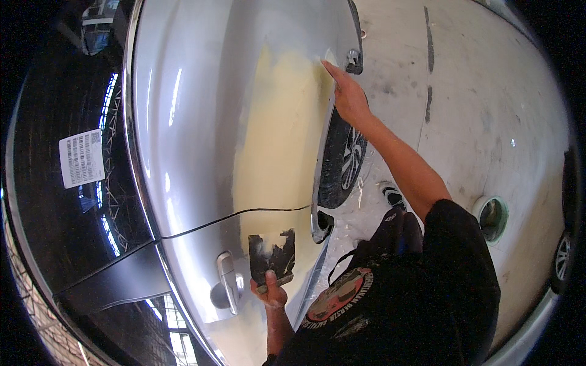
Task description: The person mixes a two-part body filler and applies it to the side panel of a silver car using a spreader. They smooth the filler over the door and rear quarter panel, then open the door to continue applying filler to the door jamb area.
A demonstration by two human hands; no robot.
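Beside me is a silver car body panel [195, 116] with a broad cream patch of filler [278, 140] across it. My left hand [270, 295] grips a dark flat putty board [272, 261] from its lower edge, thumb on top. Pale putty [283, 240] clings along the board's upper part. My right hand [351, 100] reaches to the patch's far right edge above the wheel arch, fingers pressed together with the index finger stretched along the surface. A whitish bit shows at its fingertips; whatever those fingers hold is too hidden to name.
A door handle [227, 282] sticks out left of the board. The wheel [350, 160] lies below my right forearm. Dark window glass [55, 232] bears a white label [82, 158]. A round pale green bucket [502, 221] stands on the stained floor [482, 104]; another car [564, 259] is at far right.
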